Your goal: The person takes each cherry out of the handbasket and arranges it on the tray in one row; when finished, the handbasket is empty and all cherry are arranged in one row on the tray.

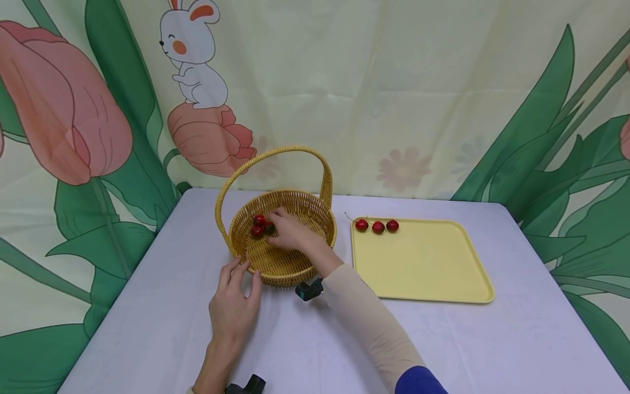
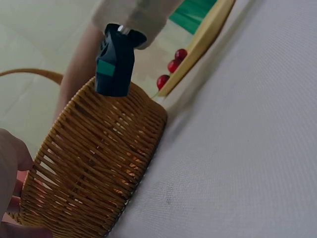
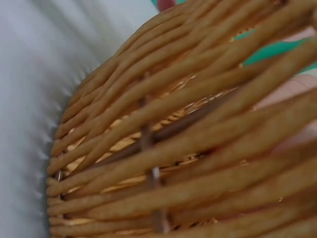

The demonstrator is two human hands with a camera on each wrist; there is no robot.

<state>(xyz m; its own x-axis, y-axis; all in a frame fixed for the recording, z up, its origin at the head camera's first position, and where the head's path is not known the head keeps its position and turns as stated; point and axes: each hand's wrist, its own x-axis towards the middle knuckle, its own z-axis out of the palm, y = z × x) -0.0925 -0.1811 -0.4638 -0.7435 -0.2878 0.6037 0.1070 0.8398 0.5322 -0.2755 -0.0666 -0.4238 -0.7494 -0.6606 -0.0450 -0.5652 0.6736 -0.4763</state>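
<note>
A round woven basket with a tall arched handle stands on the table; its slatted side fills much of the left wrist view. My left hand rests its fingertips on the basket's near-left rim, fingers spread and fairly straight. Over that rim my right hand reaches inside. Its fingertips are at a small group of red cherries. A dark cherry lies right at those fingers, and whether they pinch it is unclear. In the right wrist view, basket weave hides most of that hand.
To the right lies a shallow yellow tray. Three cherries sit in a row at its back-left corner, with stems showing. A white cloth covers the table. Behind hangs a printed curtain. Wrist camera sits close against the basket's front.
</note>
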